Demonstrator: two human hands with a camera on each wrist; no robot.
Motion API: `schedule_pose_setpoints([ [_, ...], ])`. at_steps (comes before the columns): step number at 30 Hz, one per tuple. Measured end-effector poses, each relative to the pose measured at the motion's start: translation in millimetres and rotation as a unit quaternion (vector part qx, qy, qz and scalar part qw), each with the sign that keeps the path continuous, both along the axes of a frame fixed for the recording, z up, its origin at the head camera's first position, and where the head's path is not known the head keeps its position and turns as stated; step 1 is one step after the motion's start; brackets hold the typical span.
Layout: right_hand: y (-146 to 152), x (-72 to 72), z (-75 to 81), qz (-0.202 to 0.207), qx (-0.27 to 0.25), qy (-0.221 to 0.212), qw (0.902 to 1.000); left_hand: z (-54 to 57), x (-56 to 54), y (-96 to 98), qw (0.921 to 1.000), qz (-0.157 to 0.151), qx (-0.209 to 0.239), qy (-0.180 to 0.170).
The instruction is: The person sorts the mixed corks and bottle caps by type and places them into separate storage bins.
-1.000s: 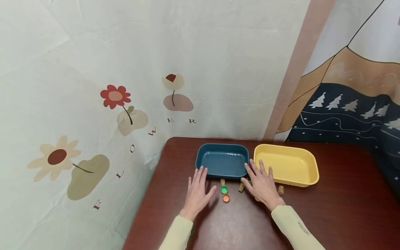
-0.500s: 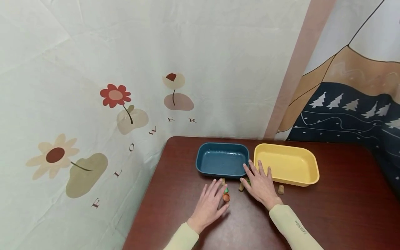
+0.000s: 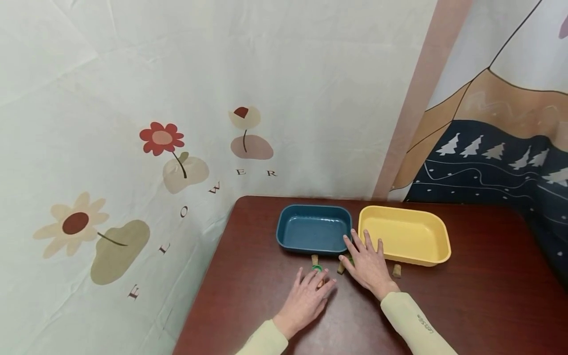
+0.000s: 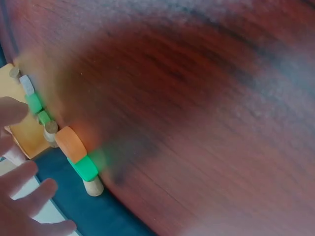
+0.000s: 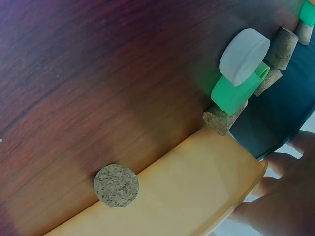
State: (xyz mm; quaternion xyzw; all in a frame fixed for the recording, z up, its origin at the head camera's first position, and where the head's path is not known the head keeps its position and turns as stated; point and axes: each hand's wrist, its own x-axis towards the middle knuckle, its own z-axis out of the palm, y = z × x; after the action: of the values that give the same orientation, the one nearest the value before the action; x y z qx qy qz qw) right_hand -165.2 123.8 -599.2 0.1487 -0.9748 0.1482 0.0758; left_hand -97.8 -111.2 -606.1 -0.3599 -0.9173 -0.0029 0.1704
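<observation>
My left hand [image 3: 303,301] hovers over the table with its fingers loosely spread, partly hiding an orange bottle cap [image 3: 321,284] and a green bottle cap [image 3: 317,267]. In the left wrist view nothing lies between the fingers, and the orange cap [image 4: 72,144], green cap [image 4: 85,168] and a cork [image 4: 93,187] line up apart from them. My right hand [image 3: 369,268] is spread near the neighbouring ends of the blue tray [image 3: 314,252] and yellow tray [image 3: 417,260]. Below it, the right wrist view shows a white cap [image 5: 243,56], another green cap [image 5: 227,96] and corks [image 5: 283,48].
A single cork [image 3: 397,270] stands in front of the yellow tray, on the right. Both trays sit side by side near the back of the dark red table [image 3: 492,296]. A printed cloth [image 3: 333,98] hangs behind it.
My left hand has moved right and toward me, from the blue tray's near left corner to over the orange and green caps. My right hand has hardly moved.
</observation>
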Motion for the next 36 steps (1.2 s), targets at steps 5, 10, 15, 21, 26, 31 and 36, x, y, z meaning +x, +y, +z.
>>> schedule_pose_setpoints([
  [5, 0.4, 0.5, -1.3, 0.001, 0.002, 0.003, 1.0, -1.9, -2.1, 0.4, 0.9991, 0.036, -0.015, -0.014],
  [10, 0.4, 0.6, -0.9, 0.001, 0.002, 0.0, 1.0, -2.9, -5.7, -0.7, 0.9984, 0.034, -0.037, -0.025],
  [15, -0.6, 1.1, 0.5, 0.001, -0.005, -0.008, 1.0, -4.7, -11.9, -3.3, 0.9972, 0.029, -0.063, -0.029],
  [21, -1.0, 1.2, 0.7, -0.001, -0.009, -0.017, 0.9998, -5.3, -17.5, -5.5, 0.9961, 0.018, -0.085, -0.013],
  [26, -0.3, 0.7, 0.3, -0.003, -0.009, -0.018, 0.9998, -3.7, -18.7, -4.6, 0.9949, 0.008, -0.101, 0.002],
  [31, 0.1, 0.0, -0.7, -0.003, -0.01, -0.015, 0.9998, -4.4, -18.3, -6.2, 0.9955, 0.003, -0.092, 0.023],
  [36, 0.4, 0.0, -1.2, -0.004, -0.008, -0.013, 0.9999, -5.4, -16.5, -10.0, 0.9984, -0.004, -0.049, 0.028],
])
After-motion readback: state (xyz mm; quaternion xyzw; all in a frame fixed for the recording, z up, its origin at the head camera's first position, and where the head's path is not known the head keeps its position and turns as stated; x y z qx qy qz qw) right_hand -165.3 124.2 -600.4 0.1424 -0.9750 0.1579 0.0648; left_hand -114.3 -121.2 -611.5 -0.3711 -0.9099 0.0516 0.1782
